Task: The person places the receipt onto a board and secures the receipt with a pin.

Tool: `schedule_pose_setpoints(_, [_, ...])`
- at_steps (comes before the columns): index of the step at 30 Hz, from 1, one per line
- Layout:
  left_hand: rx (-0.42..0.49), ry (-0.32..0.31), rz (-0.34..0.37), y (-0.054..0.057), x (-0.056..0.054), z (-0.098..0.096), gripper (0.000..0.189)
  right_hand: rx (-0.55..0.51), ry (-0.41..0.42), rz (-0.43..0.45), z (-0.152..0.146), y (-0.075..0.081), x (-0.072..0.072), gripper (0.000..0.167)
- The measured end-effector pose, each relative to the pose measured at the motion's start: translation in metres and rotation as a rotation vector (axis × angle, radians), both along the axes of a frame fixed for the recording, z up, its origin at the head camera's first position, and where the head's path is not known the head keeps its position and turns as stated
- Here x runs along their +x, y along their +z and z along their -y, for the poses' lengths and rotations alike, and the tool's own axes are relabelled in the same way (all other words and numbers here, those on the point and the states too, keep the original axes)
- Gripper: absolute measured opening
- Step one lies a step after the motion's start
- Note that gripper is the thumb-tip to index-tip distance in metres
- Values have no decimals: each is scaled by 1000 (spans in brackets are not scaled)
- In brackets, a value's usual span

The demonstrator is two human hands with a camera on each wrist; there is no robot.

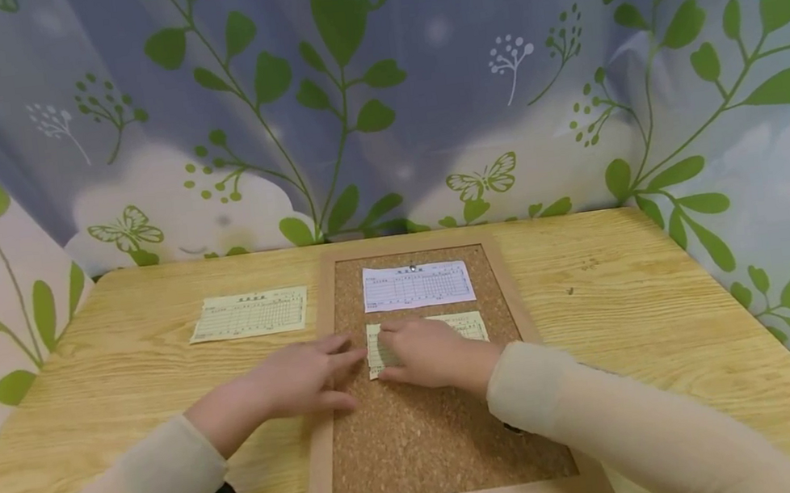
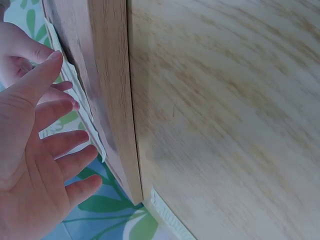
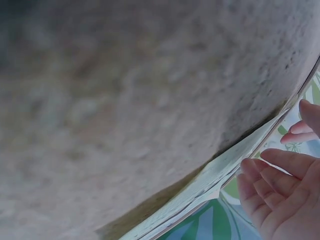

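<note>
A pale yellow printed slip (image 1: 472,325) lies on the cork board (image 1: 432,445), just below a white printed slip (image 1: 417,286) with a small pin at its top edge. My right hand (image 1: 427,350) rests over the yellow slip's left and middle part, covering much of it; in the right wrist view its fingers (image 3: 267,182) look relaxed beside the paper (image 3: 215,172). At the slip's left edge, my left hand (image 1: 300,378) reaches across the board's wooden frame with fingers spread. The left wrist view shows its palm and loose fingers (image 2: 70,142) holding nothing.
Another yellow slip (image 1: 251,315) lies on the wooden table (image 1: 641,348) left of the board. A tiny dark object (image 1: 570,291) sits on the tabletop to the right. A leaf-patterned curtain (image 1: 454,126) hangs behind the table and along both sides.
</note>
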State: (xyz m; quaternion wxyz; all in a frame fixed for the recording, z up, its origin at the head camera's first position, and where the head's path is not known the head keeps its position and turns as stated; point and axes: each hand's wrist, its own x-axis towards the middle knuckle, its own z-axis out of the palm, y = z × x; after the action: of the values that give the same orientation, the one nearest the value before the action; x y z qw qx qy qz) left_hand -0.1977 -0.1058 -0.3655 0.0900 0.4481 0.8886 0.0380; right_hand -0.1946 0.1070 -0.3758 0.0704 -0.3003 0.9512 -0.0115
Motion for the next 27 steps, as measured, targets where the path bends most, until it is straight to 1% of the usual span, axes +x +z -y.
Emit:
schedule_pose_setpoints(3, [7, -5, -12, 1, -1, 3, 67, 21, -4, 7, 5, 2, 0, 58])
schedule_pose_setpoints(5, [12, 4, -6, 3, 0, 4, 66, 31, -1, 10, 7, 3, 0, 59])
schedule_pose_setpoints(8, [10, 11, -22, 5, -1, 8, 66, 43, 8, 9, 11, 4, -1, 60])
schedule_pose_setpoints(12, [4, 5, -51, 5, -1, 13, 65, 41, 25, -20, 17, 4, -3, 59])
schedule_pose_setpoints(14, [5, 4, -59, 6, -1, 15, 64, 30, 39, -36, 20, 4, -4, 55])
schedule_pose_setpoints(19, [3, 40, -47, 7, -2, 23, 62, 15, 67, -60, 29, 6, -5, 47])
schedule_pose_setpoints(24, [19, 64, -33, 5, -5, 32, 62, 50, 62, -64, 37, 7, -5, 48])
schedule_pose_setpoints(27, [7, 90, -12, 4, -6, 39, 61, 64, 71, -57, 41, 8, -6, 49])
